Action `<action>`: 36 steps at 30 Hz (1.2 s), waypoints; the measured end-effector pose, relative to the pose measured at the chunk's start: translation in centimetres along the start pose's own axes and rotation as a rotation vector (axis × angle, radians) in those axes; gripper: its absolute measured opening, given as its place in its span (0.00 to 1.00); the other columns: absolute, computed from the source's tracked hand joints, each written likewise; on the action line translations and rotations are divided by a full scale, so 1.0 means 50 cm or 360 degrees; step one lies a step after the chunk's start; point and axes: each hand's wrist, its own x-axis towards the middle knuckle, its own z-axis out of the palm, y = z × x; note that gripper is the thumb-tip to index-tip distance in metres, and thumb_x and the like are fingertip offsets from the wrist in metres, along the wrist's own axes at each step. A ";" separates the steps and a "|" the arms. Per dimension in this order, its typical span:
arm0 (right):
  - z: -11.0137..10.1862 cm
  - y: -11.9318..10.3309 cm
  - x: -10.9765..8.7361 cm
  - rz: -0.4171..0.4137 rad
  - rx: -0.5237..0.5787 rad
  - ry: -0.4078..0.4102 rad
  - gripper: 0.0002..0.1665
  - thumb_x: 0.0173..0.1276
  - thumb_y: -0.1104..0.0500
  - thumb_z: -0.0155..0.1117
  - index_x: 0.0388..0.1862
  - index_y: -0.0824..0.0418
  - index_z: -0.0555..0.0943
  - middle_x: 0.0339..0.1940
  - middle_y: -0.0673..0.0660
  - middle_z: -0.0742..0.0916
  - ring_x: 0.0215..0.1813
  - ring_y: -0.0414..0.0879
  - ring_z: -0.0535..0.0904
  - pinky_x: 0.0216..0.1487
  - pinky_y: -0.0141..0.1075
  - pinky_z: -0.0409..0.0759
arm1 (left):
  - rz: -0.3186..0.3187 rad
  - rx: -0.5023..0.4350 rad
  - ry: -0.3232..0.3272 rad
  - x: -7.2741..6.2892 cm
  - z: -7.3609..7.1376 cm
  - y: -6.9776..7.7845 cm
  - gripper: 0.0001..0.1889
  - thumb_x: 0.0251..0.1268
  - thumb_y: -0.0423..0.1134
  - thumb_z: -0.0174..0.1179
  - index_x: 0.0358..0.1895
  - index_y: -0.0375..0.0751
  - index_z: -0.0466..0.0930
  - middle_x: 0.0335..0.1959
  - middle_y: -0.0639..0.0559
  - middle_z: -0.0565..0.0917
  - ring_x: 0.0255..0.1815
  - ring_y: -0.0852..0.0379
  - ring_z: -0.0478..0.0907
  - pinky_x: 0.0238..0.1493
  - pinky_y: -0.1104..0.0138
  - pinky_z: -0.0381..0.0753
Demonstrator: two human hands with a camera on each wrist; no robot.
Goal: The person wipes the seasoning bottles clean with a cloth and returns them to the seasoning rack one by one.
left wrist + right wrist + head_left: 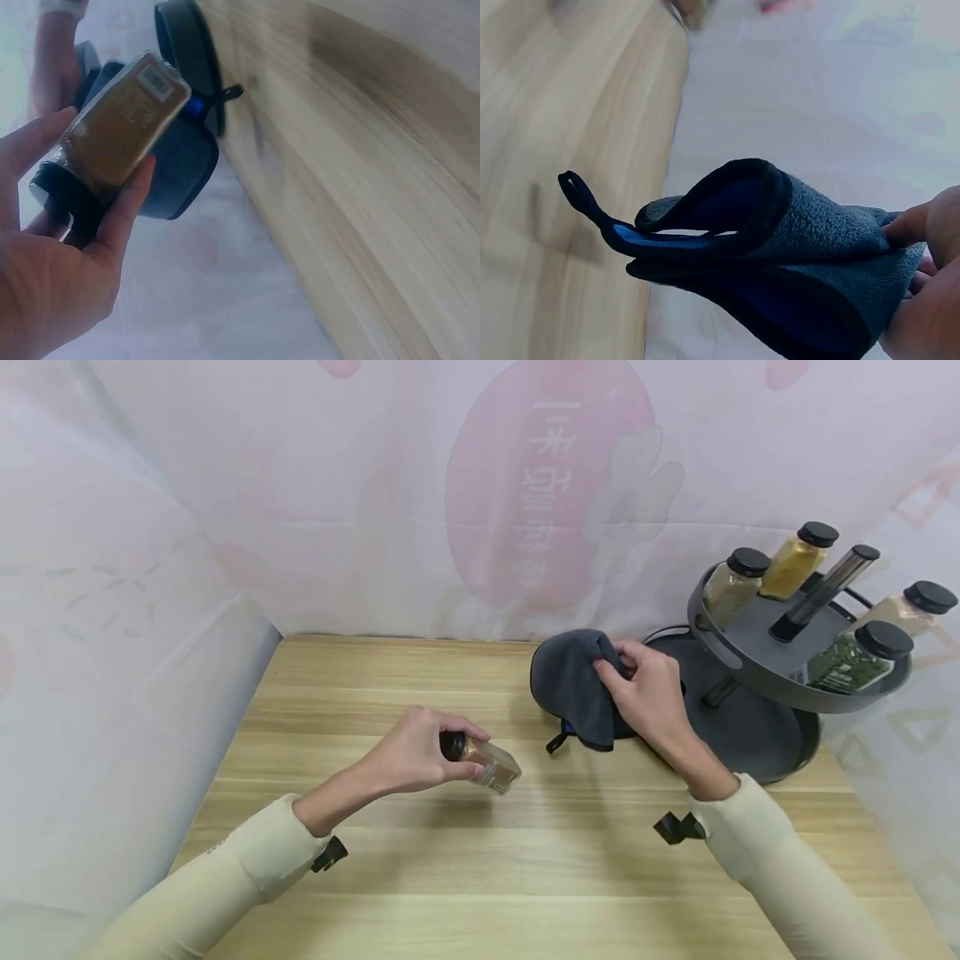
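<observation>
My left hand (412, 752) grips a spice jar (491, 766) by its black-capped end, fingers and thumb on either side. The jar is tilted over the table, its brown contents and a barcode label showing in the left wrist view. My right hand (648, 689) pinches a dark grey cloth (573, 681) with thumb and fingers. In the right wrist view the cloth (817, 225) hangs in folds, with black edging, a blue inner side and a small hanging loop. It is to the right of the jar and apart from it in the head view.
A two-tier grey turntable rack (795, 693) stands at the back right, close beside my right hand. Several black-capped spice jars, one with green flakes (851, 664), sit on its upper tier. Printed fabric (375, 510) walls the wooden table (360, 668) at the back and sides.
</observation>
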 end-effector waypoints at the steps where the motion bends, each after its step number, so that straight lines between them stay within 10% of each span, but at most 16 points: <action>1: 0.000 0.005 0.010 0.0002 -0.0022 -0.0005 0.13 0.73 0.64 0.69 0.52 0.70 0.88 0.37 0.66 0.93 0.31 0.57 0.88 0.35 0.26 0.78 | 0.0025 0.0038 -0.0022 0.000 0.002 -0.001 0.17 0.54 0.44 0.82 0.49 0.49 0.93 0.45 0.55 0.92 0.39 0.62 0.84 0.37 0.69 0.81; 6: 0.009 0.035 0.057 0.0008 -0.0105 -0.0018 0.14 0.74 0.64 0.67 0.54 0.71 0.87 0.40 0.68 0.92 0.34 0.61 0.89 0.42 0.51 0.84 | 0.0130 0.0230 -0.0122 -0.001 0.010 -0.004 0.17 0.53 0.43 0.82 0.46 0.46 0.93 0.43 0.57 0.93 0.34 0.66 0.81 0.34 0.72 0.77; 18: 0.071 0.090 0.114 -0.0067 -0.0215 -0.0030 0.12 0.76 0.66 0.65 0.53 0.73 0.86 0.45 0.73 0.90 0.37 0.65 0.89 0.40 0.56 0.86 | 0.0215 0.0359 -0.0416 -0.004 0.033 -0.015 0.15 0.53 0.37 0.81 0.45 0.42 0.92 0.37 0.57 0.91 0.29 0.68 0.76 0.33 0.74 0.77; 30: 0.169 0.063 0.055 -0.0305 -0.0311 -0.0364 0.15 0.77 0.66 0.63 0.59 0.69 0.85 0.38 0.67 0.91 0.16 0.48 0.76 0.24 0.42 0.76 | 0.0325 0.0426 -0.0505 -0.012 0.048 -0.022 0.16 0.52 0.37 0.81 0.46 0.40 0.92 0.32 0.61 0.88 0.29 0.69 0.76 0.39 0.71 0.81; 36: 0.211 0.044 0.014 -0.0400 -0.0364 -0.0502 0.15 0.77 0.64 0.65 0.58 0.68 0.85 0.42 0.66 0.92 0.25 0.49 0.86 0.33 0.44 0.86 | 0.0349 0.0493 -0.0557 -0.021 0.058 -0.021 0.16 0.53 0.37 0.80 0.46 0.41 0.92 0.31 0.62 0.88 0.31 0.70 0.79 0.42 0.70 0.84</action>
